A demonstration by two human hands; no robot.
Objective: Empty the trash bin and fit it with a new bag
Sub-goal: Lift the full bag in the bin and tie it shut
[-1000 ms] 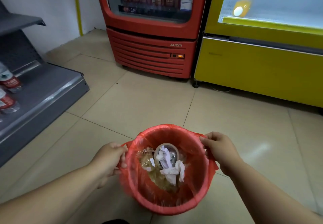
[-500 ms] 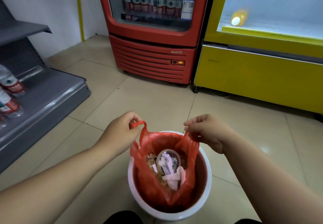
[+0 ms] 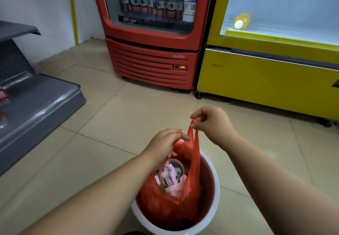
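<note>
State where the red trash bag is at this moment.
In the head view, the red trash bag sits in the white bin at bottom centre, its handles held up by the left hand and right hand.

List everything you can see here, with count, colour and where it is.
trash bin: 1, white, on the floor, bottom centre
bag: 1, red, inside the bin
trash: paper scraps and a clear cup, in the bag
drinks cooler: 1, red, back centre
water bottles: several, red-labelled, in the cooler
display fridge: 1, yellow, back right
bottle: 1, orange, in the fridge
shelf: 1, grey, left
left grip: 1, bare hand, holds one bag handle
right grip: 1, bare hand, pinches the other handle
</note>
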